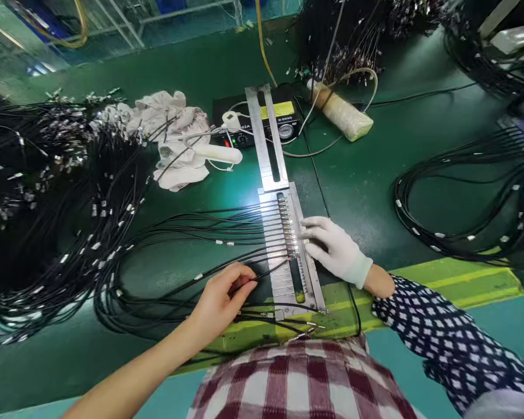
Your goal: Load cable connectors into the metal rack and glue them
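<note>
A slotted metal fixture (276, 279) lies in front of me, a row of black cables (240, 221) set side by side across its upper part. Their stripped ends show coloured wires and bright tips over the slot. My bare left hand (222, 297) pinches one black cable (268, 272) between thumb and fingers, left of the fixture; that cable's end reaches the slot below the filled row. My right hand (336, 250), in a white glove, lies against the fixture's right edge, fingers stretched out and apart. Loose cable ends (305, 323) lie at the fixture's near end.
A slotted metal plate (255, 134) leans beyond the fixture onto a black control box (240, 138). Large cable bundles (113, 221) fill the left. A crumpled white cloth (179, 169), a wrapped roll (340, 110) and coiled cables (402, 203) lie around.
</note>
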{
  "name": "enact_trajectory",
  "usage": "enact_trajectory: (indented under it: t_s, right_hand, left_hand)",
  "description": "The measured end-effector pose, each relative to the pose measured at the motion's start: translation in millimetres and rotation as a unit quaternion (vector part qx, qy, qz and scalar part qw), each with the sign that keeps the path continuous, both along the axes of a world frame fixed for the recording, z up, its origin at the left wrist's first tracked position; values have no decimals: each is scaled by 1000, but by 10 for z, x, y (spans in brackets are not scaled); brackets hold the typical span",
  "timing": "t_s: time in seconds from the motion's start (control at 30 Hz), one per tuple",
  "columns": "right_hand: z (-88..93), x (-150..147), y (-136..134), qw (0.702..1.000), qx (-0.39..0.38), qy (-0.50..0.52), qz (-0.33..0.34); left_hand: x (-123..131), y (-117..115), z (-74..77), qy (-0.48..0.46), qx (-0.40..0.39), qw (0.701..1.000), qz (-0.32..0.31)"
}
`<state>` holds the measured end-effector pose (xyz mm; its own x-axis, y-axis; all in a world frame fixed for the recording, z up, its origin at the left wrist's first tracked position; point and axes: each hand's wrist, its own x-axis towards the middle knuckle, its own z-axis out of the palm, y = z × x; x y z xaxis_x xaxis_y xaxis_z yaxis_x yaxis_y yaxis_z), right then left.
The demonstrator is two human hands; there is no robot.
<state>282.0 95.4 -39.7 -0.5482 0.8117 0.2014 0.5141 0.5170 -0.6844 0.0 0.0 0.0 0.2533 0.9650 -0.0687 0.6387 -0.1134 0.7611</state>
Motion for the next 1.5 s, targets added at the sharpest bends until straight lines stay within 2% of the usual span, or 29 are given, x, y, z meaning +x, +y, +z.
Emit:
enact_trajectory:
  t_s: [0.17,0.37,0.53,0.63,0.77,1.17,1.37,1.5]
  right_hand:
    - [42,16,-2,1000,1,4,-4]
    - [56,18,-1,1000,-13,0,-8]
    - [56,16,12,1000,-13,-2,-6]
    - [58,12,18,1000,-9,2,-5]
    - [65,10,22,1000,-7,4,-7]
    - [80,7,33,1000,-21,-4,-5]
    - [73,8,34,1000,-18,-2,-6]
    - [70,8,43,1000,-16,-4,-7]
  left_hand:
    - [55,48,-77,32,65,997,-31]
    - [76,123,-200,111,188,971,-102]
    - [-54,200,-164,205,203,932,-218]
    - [-113,254,-127,250,212,911,-250]
    - [-110,286,-100,284,228,896,-254]
    - [-46,273,-127,285,233,888,-277]
    - [-42,168,-297,279,276,901,-186]
    - [-102,186,-364,219,237,925,-201]
